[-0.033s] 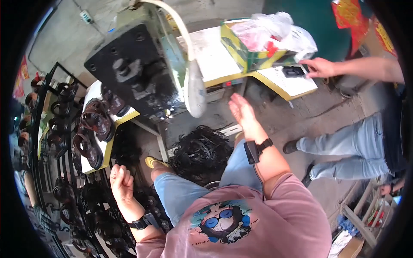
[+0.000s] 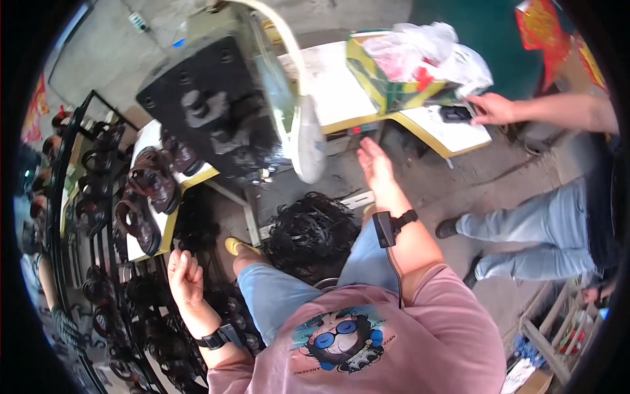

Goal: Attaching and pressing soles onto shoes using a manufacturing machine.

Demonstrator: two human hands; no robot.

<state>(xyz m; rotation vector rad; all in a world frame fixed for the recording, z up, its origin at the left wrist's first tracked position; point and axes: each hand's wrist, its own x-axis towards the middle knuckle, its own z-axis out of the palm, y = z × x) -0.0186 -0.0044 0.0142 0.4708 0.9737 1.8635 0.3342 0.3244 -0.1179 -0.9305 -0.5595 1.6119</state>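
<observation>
My left hand (image 2: 187, 279) is closed in a loose fist, with no object showing in it. It hovers near the white table edge where dark brown sandals (image 2: 155, 178) lie. My right hand (image 2: 376, 164) is raised, fingers stretched out and nothing in it, close to the yellow-edged table front with a small red switch (image 2: 357, 130). Ahead of me stands a black machine head (image 2: 200, 105) with a white curved lamp (image 2: 306, 148) beside it. Between my feet, a heap of black strips (image 2: 312, 230) lies on the floor.
Racks of dark sandals (image 2: 98, 210) stand on the left. A patterned box (image 2: 394, 98) with plastic bags (image 2: 426, 52) sits on the table. Another person's hand (image 2: 495, 108) touches a small black object (image 2: 455, 114) there. A wooden frame (image 2: 548, 345) stands lower right.
The view has shifted slightly, so the machine, table and box appear a little further right. My hands keep much the same pose, the right one still stretched out.
</observation>
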